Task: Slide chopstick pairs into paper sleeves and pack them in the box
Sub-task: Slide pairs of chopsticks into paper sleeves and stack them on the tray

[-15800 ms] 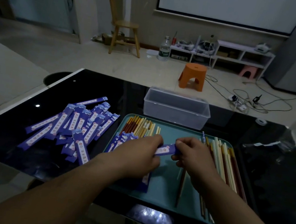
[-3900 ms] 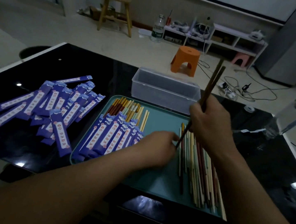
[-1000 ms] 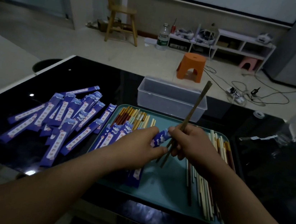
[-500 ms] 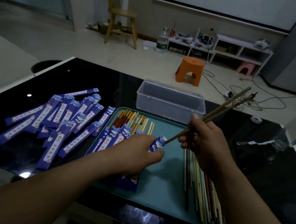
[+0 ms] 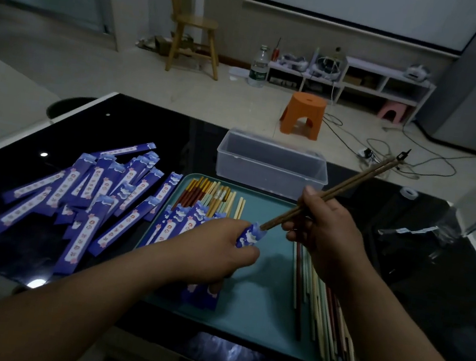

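The right hand (image 5: 326, 237) gripped the chopstick pair (image 5: 351, 183), tilted lower than before; its tips met the sleeve (image 5: 249, 237) pinched in the left hand (image 5: 216, 247); sliding could begin.

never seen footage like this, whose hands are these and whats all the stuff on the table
There is no machine here. A person wears a wide-angle camera on the head, so the one view looks down at their own bare hands. The left hand grips a purple paper sleeve. The right hand pinches a brown chopstick pair, with its tips at the sleeve's mouth. Under the hands a teal tray sits on a black table. The tray holds loose chopsticks on its right side and sleeved chopsticks on its left. A pile of sleeves lies on the table beside it. A clear plastic box stands behind it.
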`<state>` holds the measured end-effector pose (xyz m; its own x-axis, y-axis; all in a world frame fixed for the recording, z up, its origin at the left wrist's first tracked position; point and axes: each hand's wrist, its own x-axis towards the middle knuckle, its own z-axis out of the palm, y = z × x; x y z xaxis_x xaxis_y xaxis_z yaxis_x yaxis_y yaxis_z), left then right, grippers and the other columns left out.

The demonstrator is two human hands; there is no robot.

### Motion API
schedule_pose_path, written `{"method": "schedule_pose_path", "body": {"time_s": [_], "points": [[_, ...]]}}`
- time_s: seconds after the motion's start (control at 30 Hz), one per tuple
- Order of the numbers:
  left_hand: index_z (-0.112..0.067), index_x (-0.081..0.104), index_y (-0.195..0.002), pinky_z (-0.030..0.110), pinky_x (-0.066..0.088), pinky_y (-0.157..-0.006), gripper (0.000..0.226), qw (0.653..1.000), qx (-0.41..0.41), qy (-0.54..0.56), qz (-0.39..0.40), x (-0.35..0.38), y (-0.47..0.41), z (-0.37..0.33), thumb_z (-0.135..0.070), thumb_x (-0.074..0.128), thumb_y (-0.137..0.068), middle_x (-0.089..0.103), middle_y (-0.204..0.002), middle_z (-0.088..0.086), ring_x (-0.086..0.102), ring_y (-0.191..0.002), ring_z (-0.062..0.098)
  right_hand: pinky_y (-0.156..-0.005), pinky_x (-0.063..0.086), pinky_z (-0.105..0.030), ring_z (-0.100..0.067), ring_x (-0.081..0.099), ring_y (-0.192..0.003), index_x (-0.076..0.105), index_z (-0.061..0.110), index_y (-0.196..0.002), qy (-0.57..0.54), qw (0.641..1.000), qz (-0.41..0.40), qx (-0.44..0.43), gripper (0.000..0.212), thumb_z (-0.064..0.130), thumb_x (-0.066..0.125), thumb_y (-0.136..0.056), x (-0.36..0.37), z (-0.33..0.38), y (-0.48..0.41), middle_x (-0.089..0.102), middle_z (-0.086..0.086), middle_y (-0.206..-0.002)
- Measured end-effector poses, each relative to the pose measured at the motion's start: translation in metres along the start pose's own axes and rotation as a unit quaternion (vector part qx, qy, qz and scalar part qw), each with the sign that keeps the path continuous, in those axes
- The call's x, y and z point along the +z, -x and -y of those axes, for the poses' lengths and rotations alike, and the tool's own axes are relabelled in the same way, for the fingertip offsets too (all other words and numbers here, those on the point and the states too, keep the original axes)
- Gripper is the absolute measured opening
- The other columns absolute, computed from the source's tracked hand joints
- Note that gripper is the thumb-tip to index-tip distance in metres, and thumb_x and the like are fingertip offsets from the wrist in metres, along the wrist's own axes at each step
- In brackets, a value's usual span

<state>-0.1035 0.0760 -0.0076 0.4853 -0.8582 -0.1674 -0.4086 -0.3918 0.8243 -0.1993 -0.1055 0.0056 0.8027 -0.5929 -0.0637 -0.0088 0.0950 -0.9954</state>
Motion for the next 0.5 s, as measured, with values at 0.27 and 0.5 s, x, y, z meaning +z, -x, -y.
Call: {"method": "schedule_pose_path", "body": {"time_s": [0.27, 0.5], "points": [[-0.017, 0.057, -0.109, 0.037, 0.051, -0.058, 0.018, 0.991, 0.01, 0.126, 0.045, -0.001, 0.001, -0.002, -0.035, 0.053, -0.108, 0.061, -0.067, 0.007, 0.056, -0.049, 0.023, -0.064, 0.052, -0.032, -0.023, 0.068, -0.078, 0.068, 0.012, -0.095, 0.071, 0.995, 0.066, 0.006, 0.024, 0.035, 0.063, -0.101, 0.009, -0.009, 0.005, 0.072, -0.007, -0.082], [-0.008, 0.054, -0.101, 0.045, 0.047, -0.067, 0.027, 0.971, -0.022, 0.226, 0.074, 0.004, 0.001, 0.002, -0.032, 0.044, -0.111, 0.055, -0.067, 0.009, 0.047, -0.046, 0.022, -0.067, 0.049, -0.034, -0.021, 0.064, -0.081, 0.068, 0.014, -0.11, 0.07, 0.997, -0.001, 0.034, 0.037, 0.047, 0.051, -0.105, 0.008, -0.009, -0.003, 0.067, -0.007, -0.09]]}}
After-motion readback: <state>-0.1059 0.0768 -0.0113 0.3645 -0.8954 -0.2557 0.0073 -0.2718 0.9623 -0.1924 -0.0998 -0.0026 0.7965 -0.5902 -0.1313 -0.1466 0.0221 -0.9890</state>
